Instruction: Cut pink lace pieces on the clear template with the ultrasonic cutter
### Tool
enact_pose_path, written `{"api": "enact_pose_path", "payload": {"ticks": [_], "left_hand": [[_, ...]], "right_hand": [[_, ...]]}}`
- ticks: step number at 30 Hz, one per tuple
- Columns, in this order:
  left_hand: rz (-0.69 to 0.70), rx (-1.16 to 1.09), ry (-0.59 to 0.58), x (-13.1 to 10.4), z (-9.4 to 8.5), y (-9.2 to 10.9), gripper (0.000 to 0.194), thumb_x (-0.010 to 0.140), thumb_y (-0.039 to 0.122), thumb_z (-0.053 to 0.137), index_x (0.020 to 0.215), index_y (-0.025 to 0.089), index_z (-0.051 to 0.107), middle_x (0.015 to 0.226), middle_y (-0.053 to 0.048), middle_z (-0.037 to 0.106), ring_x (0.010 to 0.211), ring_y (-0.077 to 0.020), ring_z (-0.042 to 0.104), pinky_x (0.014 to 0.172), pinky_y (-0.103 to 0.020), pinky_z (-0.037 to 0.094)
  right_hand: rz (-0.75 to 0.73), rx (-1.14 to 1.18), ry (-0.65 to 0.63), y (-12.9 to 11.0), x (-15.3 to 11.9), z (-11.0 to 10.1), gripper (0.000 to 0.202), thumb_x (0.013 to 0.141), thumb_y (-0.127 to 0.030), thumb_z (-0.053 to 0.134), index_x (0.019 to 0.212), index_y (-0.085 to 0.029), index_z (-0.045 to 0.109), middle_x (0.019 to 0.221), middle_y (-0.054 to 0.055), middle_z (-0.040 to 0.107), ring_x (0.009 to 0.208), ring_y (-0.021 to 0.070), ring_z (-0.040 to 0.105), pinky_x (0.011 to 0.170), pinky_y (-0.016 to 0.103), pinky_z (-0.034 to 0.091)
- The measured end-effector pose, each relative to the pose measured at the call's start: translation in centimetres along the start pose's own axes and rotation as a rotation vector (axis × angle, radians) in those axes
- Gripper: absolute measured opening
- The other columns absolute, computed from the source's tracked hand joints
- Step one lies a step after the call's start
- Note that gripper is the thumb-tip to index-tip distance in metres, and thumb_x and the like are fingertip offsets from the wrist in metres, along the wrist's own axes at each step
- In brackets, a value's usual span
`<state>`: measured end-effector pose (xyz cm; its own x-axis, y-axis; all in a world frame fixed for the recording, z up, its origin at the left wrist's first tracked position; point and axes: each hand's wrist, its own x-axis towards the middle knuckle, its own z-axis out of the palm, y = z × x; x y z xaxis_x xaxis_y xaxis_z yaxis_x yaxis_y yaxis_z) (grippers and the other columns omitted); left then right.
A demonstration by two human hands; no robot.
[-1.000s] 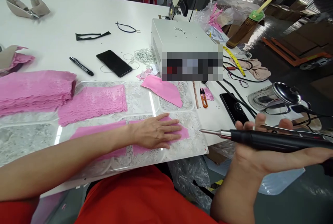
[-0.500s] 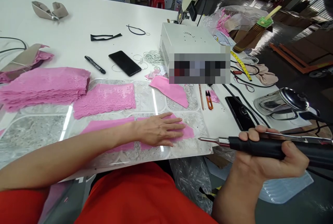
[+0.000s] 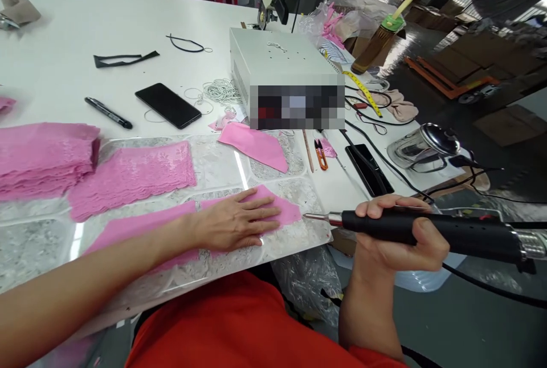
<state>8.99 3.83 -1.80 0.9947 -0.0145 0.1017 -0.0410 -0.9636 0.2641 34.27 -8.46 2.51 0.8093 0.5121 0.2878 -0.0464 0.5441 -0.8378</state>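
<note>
My left hand (image 3: 237, 221) lies flat, fingers spread, on a pink fabric piece (image 3: 288, 212) on the marbled mat (image 3: 305, 235). Wrapped around a black tool with a pointed metal tip (image 3: 384, 228) is my right hand (image 3: 401, 237). The tool's tip is at the right end of that fabric piece; whether it touches cannot be made out. Another pink piece (image 3: 141, 223) lies partly under my left forearm. Behind are a curved pink piece (image 3: 255, 146), a lacy pink piece (image 3: 141, 174) and a lacy pink stack (image 3: 43, 154).
A grey box (image 3: 273, 54) stands behind the mat. Around it are a phone (image 3: 168, 105), a marker (image 3: 108, 112), orange snips (image 3: 320, 155), a second phone (image 3: 368, 170), a glass jug (image 3: 423, 148) and black cables. A bottle (image 3: 376, 46) stands at the back right.
The view has shifted right, so table objects appear further left. My right hand has brought the tool's tip to the fabric's right end. My left hand remains flat on the fabric.
</note>
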Motion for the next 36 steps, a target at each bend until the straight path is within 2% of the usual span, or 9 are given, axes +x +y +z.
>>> {"api": "enact_pose_path", "payload": {"ticks": [7,16,36], "left_hand": [[0.030,0.038,0.043,0.15,0.02,-0.07,0.045,0.104,0.042,0.041,0.145,0.024,0.046,0.153,-0.005,0.043,0.145,-0.0218,0.036,0.124,-0.044,0.011],[0.022,0.031,0.015,0.04,0.09,-0.13,0.047,0.105,0.044,0.037,0.147,0.025,0.043,0.156,-0.004,0.038,0.147,-0.0219,0.031,0.125,-0.044,0.009],[0.006,-0.004,-0.015,0.08,-0.04,-0.03,0.047,0.106,0.044,0.034,0.145,0.022,0.046,0.156,-0.005,0.039,0.147,-0.0233,0.032,0.125,-0.047,0.003]], "right_hand": [[-0.005,0.010,-0.043,0.15,-0.14,0.13,0.020,0.059,-0.032,0.053,0.069,-0.018,0.062,0.059,-0.001,0.058,0.043,0.0130,0.051,0.038,0.029,0.044],[-0.020,0.007,-0.101,0.31,-0.08,-0.01,0.019,0.060,-0.032,0.054,0.071,-0.018,0.062,0.060,0.000,0.058,0.043,0.0133,0.051,0.037,0.029,0.043],[-0.032,-0.036,-0.146,0.00,-0.20,0.51,0.021,0.060,-0.030,0.051,0.071,-0.018,0.063,0.057,0.000,0.059,0.042,0.0136,0.052,0.038,0.029,0.045]]}}
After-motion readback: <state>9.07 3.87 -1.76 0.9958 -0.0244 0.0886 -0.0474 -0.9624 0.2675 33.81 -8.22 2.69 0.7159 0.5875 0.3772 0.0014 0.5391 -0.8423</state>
